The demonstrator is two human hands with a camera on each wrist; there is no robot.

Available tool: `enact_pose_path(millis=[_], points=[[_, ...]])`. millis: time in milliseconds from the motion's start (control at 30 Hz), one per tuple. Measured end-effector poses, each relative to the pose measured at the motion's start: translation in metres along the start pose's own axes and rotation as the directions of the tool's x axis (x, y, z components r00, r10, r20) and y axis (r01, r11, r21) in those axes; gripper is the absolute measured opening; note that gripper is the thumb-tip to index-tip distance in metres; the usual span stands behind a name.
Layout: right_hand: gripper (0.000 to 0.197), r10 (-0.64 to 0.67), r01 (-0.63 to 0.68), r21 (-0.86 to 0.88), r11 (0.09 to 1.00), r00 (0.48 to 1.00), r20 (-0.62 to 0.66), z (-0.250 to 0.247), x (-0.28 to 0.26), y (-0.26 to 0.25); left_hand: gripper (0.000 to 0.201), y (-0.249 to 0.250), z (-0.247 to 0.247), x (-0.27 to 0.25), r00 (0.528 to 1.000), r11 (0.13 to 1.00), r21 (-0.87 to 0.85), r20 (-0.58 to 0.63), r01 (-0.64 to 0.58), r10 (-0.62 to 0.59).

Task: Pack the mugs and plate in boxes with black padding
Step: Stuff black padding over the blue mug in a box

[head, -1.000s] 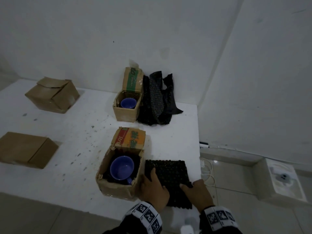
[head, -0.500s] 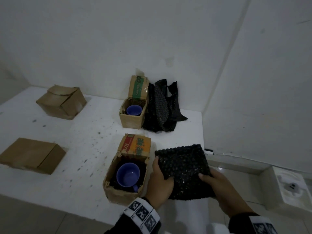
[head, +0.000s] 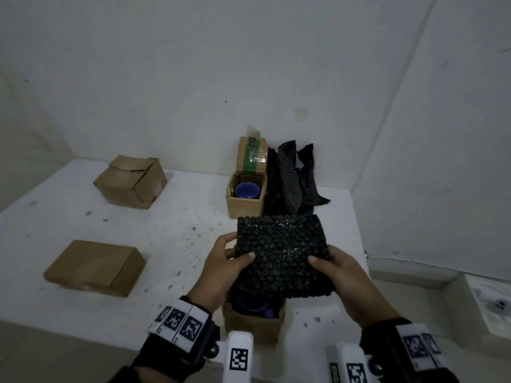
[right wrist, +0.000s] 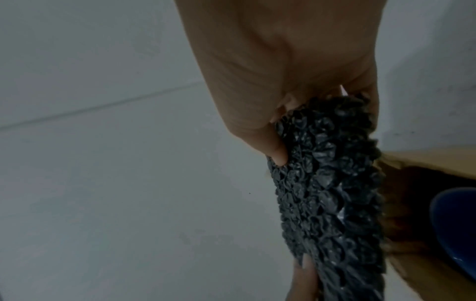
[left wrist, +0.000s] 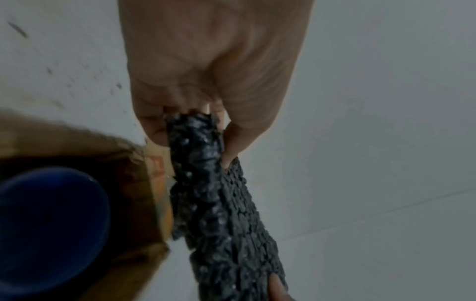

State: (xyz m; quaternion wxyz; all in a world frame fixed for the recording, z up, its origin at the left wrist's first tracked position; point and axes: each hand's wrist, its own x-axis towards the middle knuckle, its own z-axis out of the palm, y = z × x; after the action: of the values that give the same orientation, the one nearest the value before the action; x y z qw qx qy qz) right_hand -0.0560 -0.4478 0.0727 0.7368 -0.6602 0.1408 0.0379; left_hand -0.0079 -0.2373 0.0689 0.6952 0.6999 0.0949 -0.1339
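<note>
I hold a folded square of black bubble padding [head: 282, 255] in the air over the near open cardboard box [head: 253, 324]. My left hand [head: 235, 255] pinches its left edge and my right hand [head: 326, 261] pinches its right edge. Both wrist views show the padding [left wrist: 213, 193] [right wrist: 327, 183] gripped between thumb and fingers. A blue mug [head: 253, 304] sits inside the near box, mostly hidden under the padding; it appears again as a blue mug [left wrist: 49, 226] [right wrist: 453, 228] at the wrist views' edges. A second blue mug [head: 247, 190] stands in the far open box [head: 246, 200].
A pile of loose black padding [head: 294, 181] leans on the wall right of the far box. Two closed cardboard boxes [head: 131, 182] [head: 95, 266] sit on the left of the white table [head: 83, 225]. The table's right edge drops to the floor.
The padding lay flat on the table right of the near box; both hands have lifted it and carried it left, over that box.
</note>
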Motion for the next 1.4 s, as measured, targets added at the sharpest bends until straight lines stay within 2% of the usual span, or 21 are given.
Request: enact_pose_path(millis=[167, 267, 333, 400, 433, 467, 533, 600, 667, 733, 800, 900, 933, 1000, 1067, 1167, 1200, 1267, 1300, 1333, 1400], points=[[0.025, 0.036, -0.054, -0.143, 0.988, 0.992, -0.121, 0.032, 0.006, 0.036, 0.052, -0.026, -0.037, 0.014, 0.998, 0.972, 0.229, -0.007, -0.058, 0.061], [0.052, -0.040, -0.050, -0.422, 0.905, 0.979, -0.200, 0.039, 0.007, 0.056, 0.054, -0.045, -0.044, 0.022, 0.991, 0.901, 0.415, 0.010, -0.127, 0.136], [0.068, -0.302, 0.083, -0.667, 0.741, 0.928, -0.220, 0.044, 0.005, 0.062, 0.057, -0.056, -0.044, 0.027, 0.981, 0.829, 0.529, 0.037, -0.179, 0.188], [0.067, -0.561, 0.310, -0.817, 0.486, 0.828, -0.020, 0.055, 0.002, 0.057, 0.058, -0.062, -0.042, 0.030, 0.968, 0.772, 0.591, 0.067, -0.233, 0.241], [0.064, -0.577, 0.387, -0.847, 0.365, 0.808, 0.120, 0.062, 0.003, 0.056, 0.059, -0.064, -0.041, 0.030, 0.961, 0.748, 0.611, 0.081, -0.258, 0.265], [0.061, -0.522, 0.437, -0.854, 0.281, 0.817, 0.245, 0.070, 0.004, 0.056, 0.059, -0.067, -0.040, 0.031, 0.954, 0.731, 0.623, 0.092, -0.279, 0.286], [0.059, -0.350, 0.462, -0.862, 0.208, 0.858, 0.375, 0.081, 0.012, 0.066, 0.059, -0.070, -0.040, 0.032, 0.944, 0.717, 0.628, 0.089, -0.302, 0.319], [0.059, -0.186, 0.441, -0.891, 0.109, 0.889, 0.418, 0.085, 0.022, 0.080, 0.063, -0.073, -0.041, 0.034, 0.936, 0.728, 0.608, 0.073, -0.316, 0.345], [0.069, -0.024, 0.396, -0.918, 0.004, 0.918, 0.396, 0.087, 0.028, 0.086, 0.070, -0.078, -0.042, 0.035, 0.931, 0.773, 0.533, 0.084, -0.344, 0.356], [0.077, -0.002, 0.383, -0.922, -0.066, 0.923, 0.384, 0.086, 0.031, 0.087, 0.069, -0.076, -0.043, 0.033, 0.945, 0.858, 0.394, 0.123, -0.328, 0.304], [0.086, -0.022, 0.405, -0.905, -0.130, 0.911, 0.411, 0.088, 0.033, 0.087, 0.062, -0.072, -0.041, 0.029, 0.960, 0.951, 0.191, 0.191, -0.242, 0.205], [0.107, 0.093, 0.526, -0.843, -0.114, 0.850, 0.518, 0.090, 0.038, 0.085, 0.053, -0.070, -0.037, 0.025, 0.964, 0.993, 0.024, 0.245, -0.114, 0.105], [0.105, 0.133, 0.518, -0.849, -0.108, 0.853, 0.504, 0.090, 0.039, 0.083, 0.051, -0.072, -0.035, 0.024, 0.963, 0.995, -0.006, 0.251, -0.097, 0.096], [0.087, 0.122, 0.509, -0.851, -0.132, 0.860, 0.496, 0.092, 0.042, 0.081, 0.054, -0.075, -0.032, 0.023, 0.962, 0.995, -0.070, 0.261, -0.066, 0.083], [0.074, 0.085, 0.508, -0.853, -0.120, 0.861, 0.501, 0.093, 0.045, 0.083, 0.076, -0.078, -0.030, 0.024, 0.956, 0.993, -0.110, 0.282, -0.054, 0.083], [0.075, 0.082, 0.502, -0.856, -0.128, 0.865, 0.495, 0.096, 0.049, 0.088, 0.067, -0.079, -0.029, 0.021, 0.951, 0.993, -0.107, 0.297, -0.057, 0.086], [0.076, 0.072, 0.499, -0.856, -0.137, 0.867, 0.494, 0.099, 0.050, 0.089, 0.077, -0.078, -0.029, 0.020, 0.950, 0.993, -0.095, 0.298, -0.064, 0.089], [0.076, 0.052, 0.485, -0.859, -0.166, 0.874, 0.483, 0.104, 0.052, 0.090, 0.113, -0.080, -0.028, 0.020, 0.947, 0.995, -0.065, 0.309, -0.070, 0.087], [0.076, 0.046, 0.470, -0.864, -0.180, 0.881, 0.470, 0.107, 0.052, 0.090, 0.121, -0.081, -0.028, 0.021, 0.949, 0.996, -0.058, 0.302, -0.073, 0.087], [0.076, 0.052, 0.452, -0.871, -0.194, 0.891, 0.451, 0.110, 0.053, 0.089, 0.120, -0.080, -0.028, 0.021, 0.950, 0.996, -0.053, 0.302, -0.067, 0.080], [0.078, 0.072, 0.424, -0.879, -0.220, 0.905, 0.419, 0.115, 0.054, 0.086, 0.097, -0.078, -0.028, 0.022, 0.950, 0.998, -0.048, 0.308, -0.032, 0.045]])
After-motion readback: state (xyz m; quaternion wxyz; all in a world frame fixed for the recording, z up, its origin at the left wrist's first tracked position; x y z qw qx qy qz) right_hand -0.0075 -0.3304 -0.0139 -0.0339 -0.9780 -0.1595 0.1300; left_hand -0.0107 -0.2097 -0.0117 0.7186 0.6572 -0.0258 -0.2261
